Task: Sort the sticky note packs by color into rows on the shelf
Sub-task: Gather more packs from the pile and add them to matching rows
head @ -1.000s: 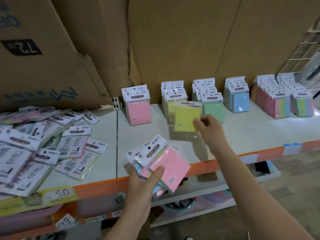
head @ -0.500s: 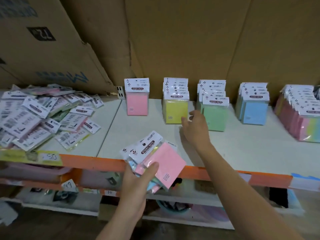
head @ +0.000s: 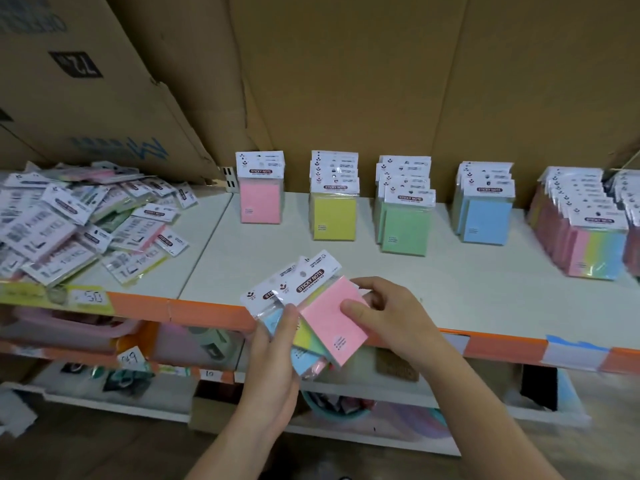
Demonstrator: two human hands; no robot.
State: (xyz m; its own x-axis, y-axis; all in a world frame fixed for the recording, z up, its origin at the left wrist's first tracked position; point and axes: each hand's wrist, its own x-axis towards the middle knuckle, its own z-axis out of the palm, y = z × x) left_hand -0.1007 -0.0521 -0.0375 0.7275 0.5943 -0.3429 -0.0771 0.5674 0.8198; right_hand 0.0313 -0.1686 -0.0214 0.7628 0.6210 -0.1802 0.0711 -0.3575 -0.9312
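Note:
My left hand grips a fanned bunch of sticky note packs at the shelf's front edge, with blue and yellow ones underneath. On top lies a pink pack, and my right hand pinches it by its right side. Standing rows line the back of the white shelf: pink row, yellow row, green row, blue row and a rainbow row.
A loose heap of unsorted packs covers the shelf's left part. Brown cardboard sheets form the back wall. The orange shelf lip carries price tags. A lower shelf holds mixed goods.
My right hand let go of a yellow pack, now standing in the yellow row, drew back toward me and took hold of the pink pack on the bunch. The view shifted left.

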